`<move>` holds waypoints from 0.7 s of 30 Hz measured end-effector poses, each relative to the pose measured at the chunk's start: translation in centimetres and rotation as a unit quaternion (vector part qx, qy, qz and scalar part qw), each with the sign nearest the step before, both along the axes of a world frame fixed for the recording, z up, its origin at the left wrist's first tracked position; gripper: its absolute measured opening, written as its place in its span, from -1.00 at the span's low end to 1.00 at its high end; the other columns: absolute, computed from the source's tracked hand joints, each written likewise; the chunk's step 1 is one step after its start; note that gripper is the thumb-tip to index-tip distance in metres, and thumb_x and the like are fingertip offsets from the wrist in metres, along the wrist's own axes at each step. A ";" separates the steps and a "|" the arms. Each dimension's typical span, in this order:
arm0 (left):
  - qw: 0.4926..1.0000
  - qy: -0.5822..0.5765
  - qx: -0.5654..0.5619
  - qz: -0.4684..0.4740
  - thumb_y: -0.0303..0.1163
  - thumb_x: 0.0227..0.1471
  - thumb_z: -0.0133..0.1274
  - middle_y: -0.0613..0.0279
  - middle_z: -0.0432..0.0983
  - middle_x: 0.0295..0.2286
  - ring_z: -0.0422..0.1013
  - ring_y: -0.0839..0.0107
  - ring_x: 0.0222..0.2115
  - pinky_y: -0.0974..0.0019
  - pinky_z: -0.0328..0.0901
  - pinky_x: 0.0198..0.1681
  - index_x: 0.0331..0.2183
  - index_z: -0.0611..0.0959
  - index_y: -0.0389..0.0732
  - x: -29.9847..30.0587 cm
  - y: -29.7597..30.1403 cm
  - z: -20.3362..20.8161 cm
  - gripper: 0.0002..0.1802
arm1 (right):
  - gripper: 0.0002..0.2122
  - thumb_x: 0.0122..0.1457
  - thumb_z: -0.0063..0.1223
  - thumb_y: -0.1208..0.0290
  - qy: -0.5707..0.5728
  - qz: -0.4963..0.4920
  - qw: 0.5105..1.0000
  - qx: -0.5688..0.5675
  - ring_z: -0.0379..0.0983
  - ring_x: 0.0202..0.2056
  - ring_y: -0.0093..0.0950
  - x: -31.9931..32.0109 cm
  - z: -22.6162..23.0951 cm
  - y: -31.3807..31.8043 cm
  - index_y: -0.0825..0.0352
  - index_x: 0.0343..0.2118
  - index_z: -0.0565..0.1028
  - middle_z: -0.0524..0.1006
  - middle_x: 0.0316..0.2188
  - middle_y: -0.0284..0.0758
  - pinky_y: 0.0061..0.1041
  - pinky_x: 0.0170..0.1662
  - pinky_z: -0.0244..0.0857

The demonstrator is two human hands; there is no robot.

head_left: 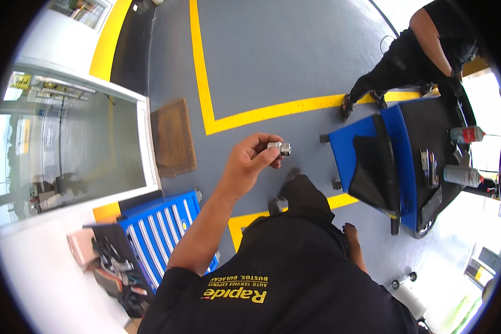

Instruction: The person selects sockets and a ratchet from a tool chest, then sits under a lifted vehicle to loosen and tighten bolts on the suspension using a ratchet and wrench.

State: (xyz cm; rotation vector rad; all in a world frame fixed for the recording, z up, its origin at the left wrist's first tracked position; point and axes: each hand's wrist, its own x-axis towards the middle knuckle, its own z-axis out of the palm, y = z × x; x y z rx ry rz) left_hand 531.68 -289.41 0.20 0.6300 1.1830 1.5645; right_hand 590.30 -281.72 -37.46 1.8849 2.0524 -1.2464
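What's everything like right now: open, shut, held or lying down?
Left hand: gripping.
Silver socket: held between the thumb and fingers.
Right hand: lowered; its grip is unclear.
Blue drawer cabinet: drawers look shut.
Brown mat: lying on the floor.
Black sheet: draped on the blue cart.

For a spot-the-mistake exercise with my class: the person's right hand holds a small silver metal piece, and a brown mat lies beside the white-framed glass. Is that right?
Not quite: the hand is wrong. The head view shows the left hand holding the small silver metal piece; the brown mat does lie beside the white-framed glass.
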 end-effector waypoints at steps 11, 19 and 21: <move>0.992 -0.006 -0.094 0.085 -0.30 0.25 0.17 0.19 0.60 -0.23 0.53 0.45 -0.23 0.31 0.48 -0.06 0.01 0.58 -0.36 -29.1 15.7 -4.2 -0.60 | -0.72 0.22 0.24 0.26 0.111 -0.097 0.976 -0.163 0.46 -0.58 -0.46 -47.3 12.1 28.2 0.41 -0.20 0.64 0.56 -0.56 -0.30 -0.42 -0.48 0.37; 0.960 -0.014 -0.108 0.257 -0.34 0.27 0.14 0.19 0.60 -0.23 0.55 0.47 -0.31 0.33 0.51 -0.14 -0.03 0.59 -0.34 -55.9 27.9 -5.1 -0.67 | -0.63 0.30 0.23 0.12 0.180 0.121 0.976 -0.029 0.46 -0.50 -0.55 -90.6 27.8 58.7 0.41 -0.14 0.62 0.55 -0.53 -0.32 -0.45 -0.39 0.38; 0.950 -0.016 -0.117 0.290 -0.34 0.27 0.14 0.19 0.60 -0.24 0.55 0.47 -0.31 0.35 0.51 -0.15 -0.03 0.59 -0.35 -62.8 31.8 -6.3 -0.68 | -0.61 0.28 0.27 0.08 0.145 0.101 0.983 -0.044 0.44 -0.57 -0.54 -97.4 26.3 65.2 0.38 -0.12 0.63 0.60 -0.52 -0.30 -0.45 -0.45 0.39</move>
